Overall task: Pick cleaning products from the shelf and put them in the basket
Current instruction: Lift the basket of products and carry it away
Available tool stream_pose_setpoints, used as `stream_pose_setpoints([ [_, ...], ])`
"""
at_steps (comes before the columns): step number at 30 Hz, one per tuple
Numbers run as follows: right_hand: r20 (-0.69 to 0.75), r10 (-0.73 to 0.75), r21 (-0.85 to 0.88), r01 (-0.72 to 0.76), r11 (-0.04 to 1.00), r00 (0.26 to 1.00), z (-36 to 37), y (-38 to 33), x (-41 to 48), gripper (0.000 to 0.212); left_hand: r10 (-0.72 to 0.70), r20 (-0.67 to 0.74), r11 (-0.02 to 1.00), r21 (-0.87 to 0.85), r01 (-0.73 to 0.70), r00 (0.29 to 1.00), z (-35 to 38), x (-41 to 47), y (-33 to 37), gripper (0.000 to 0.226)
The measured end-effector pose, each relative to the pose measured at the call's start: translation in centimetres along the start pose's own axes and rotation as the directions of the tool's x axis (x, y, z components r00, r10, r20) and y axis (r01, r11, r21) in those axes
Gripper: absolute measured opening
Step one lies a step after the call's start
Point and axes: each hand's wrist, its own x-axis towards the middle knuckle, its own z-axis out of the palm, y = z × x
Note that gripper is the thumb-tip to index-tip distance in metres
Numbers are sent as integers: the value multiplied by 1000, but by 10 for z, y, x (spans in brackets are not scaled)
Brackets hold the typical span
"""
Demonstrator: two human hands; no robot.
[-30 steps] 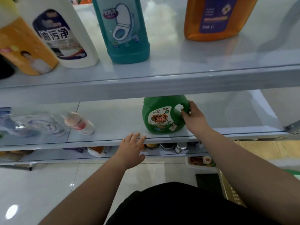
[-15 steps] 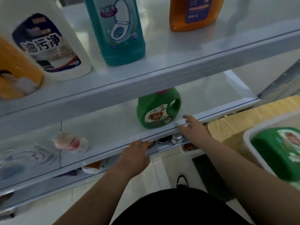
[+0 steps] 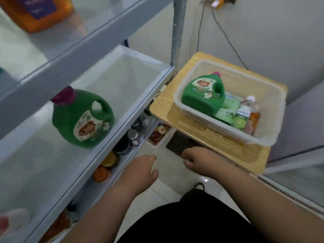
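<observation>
Both hands have come away from the shelf edge they were resting on half a second ago, and the view has swung right, so the basket is now showing in full. The left hand (image 3: 140,170) is hanging over the tiled floor (image 3: 166,183) just off the front lip of the shelf (image 3: 122,81), its fingers loosely curled and gripping nothing. The right hand (image 3: 199,162) is hovering beside it, near the front edge of the wooden bench (image 3: 250,155), its fingers curled under and likewise holding nothing.

Well apart from both hands, a green detergent jug (image 3: 78,120) with a magenta cap (image 3: 64,96) is standing upright on the middle shelf, its handle turned towards the right. On the level below it, a small jar with a metal lid (image 3: 133,135) and some orange lids are showing, too blurred to name more closely. Up on the top shelf an orange bottle (image 3: 35,13) with a purple label is standing.

To the right, the white mesh basket (image 3: 210,122) is sitting on the bench. A second green jug (image 3: 201,97) is lying inside it on its back, against the left wall, with a green pack (image 3: 228,109) under its handle side and a clear white-capped bottle (image 3: 247,109) leaning beside that. Thin cables (image 3: 226,35) are trailing down the wall behind
</observation>
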Motion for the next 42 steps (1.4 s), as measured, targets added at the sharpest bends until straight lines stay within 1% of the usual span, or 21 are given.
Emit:
stream_pose_setpoints([
  [4, -158, 100, 51, -93, 994, 982, -18, 48, -24, 19, 66, -6, 998, -7, -66, 998, -7, 33, 39, 51],
  [6, -210, 163, 125, -139, 982, 964, -32, 73, -32, 21, 51, -9, 998, -19, -51, 999, -15, 54, 55, 49],
  [8, -291, 205, 176, -158, 972, 935, -44, 101, -38, 27, 19, -28, 999, -33, -20, 999, -25, 77, 73, 46],
  [12, -431, 269, 276, -157, 948, 861, -64, 160, -45, 28, -36, -104, 984, -175, 17, 994, -39, 129, 106, 34],
  [15, -491, 329, 292, -204, 934, 806, -76, 200, -49, 33, -100, -151, 967, -248, 60, 983, -43, 161, 122, 41],
  [16, -517, 358, 299, -228, 927, 777, -79, 210, -51, 34, -113, -180, 965, -254, 65, 977, -43, 169, 125, 44],
  [18, -572, 439, 352, -276, 894, 693, -81, 228, -51, 42, -119, -248, 963, -265, 51, 962, -45, 185, 130, 48],
  [19, -562, 500, 413, -301, 860, 659, -81, 235, -51, 52, -113, -281, 965, -260, 38, 953, -48, 193, 132, 50],
  [20, -525, 562, 481, -323, 815, 639, -81, 241, -50, 65, -106, -313, 970, -243, 28, 944, -52, 202, 133, 52],
  [22, -429, 650, 607, -333, 722, 627, -76, 252, -46, 85, -106, -364, 981, -190, 37, 925, -60, 219, 128, 55],
  [24, -353, 711, 726, -302, 618, 608, -70, 261, -39, 95, -119, -385, 985, -162, 60, 915, -66, 237, 120, 58],
  [26, -293, 767, 817, -267, 511, 571, -69, 266, -32, 97, -127, -385, 983, -171, 65, 914, -75, 259, 115, 62],
  [28, -248, 816, 883, -225, 412, 522, -70, 268, -25, 90, -155, -334, 970, -230, 79, 930, -86, 286, 110, 73],
  [29, -223, 840, 902, -222, 370, 495, -71, 269, -23, 83, -183, -273, 957, -271, 106, 944, -91, 300, 108, 79],
  [31, -163, 877, 913, -267, 308, 452, -71, 272, -21, 64, -206, -135, 941, -300, 159, 969, -98, 327, 105, 86],
  [32, -128, 885, 915, -291, 280, 448, -71, 273, -20, 57, -201, -90, 943, -287, 168, 975, -99, 339, 103, 86],
  [34, -59, 896, 921, -322, 219, 440, -73, 274, -20, 49, -189, -52, 945, -281, 167, 981, -102, 360, 102, 79],
  [35, -40, 901, 922, -331, 200, 432, -75, 274, -19, 45, -189, -37, 935, -312, 169, 981, -103, 368, 103, 73],
  [38, -39, 920, 929, -325, 178, 390, -78, 273, -16, 33, -207, 27, 884, -423, 199, 978, -103, 384, 103, 62],
  [42, -41, 936, 943, -296, 152, 350, -71, 275, -16, 34, -230, 49, 847, -482, 224, 972, -102, 392, 105, 54],
])
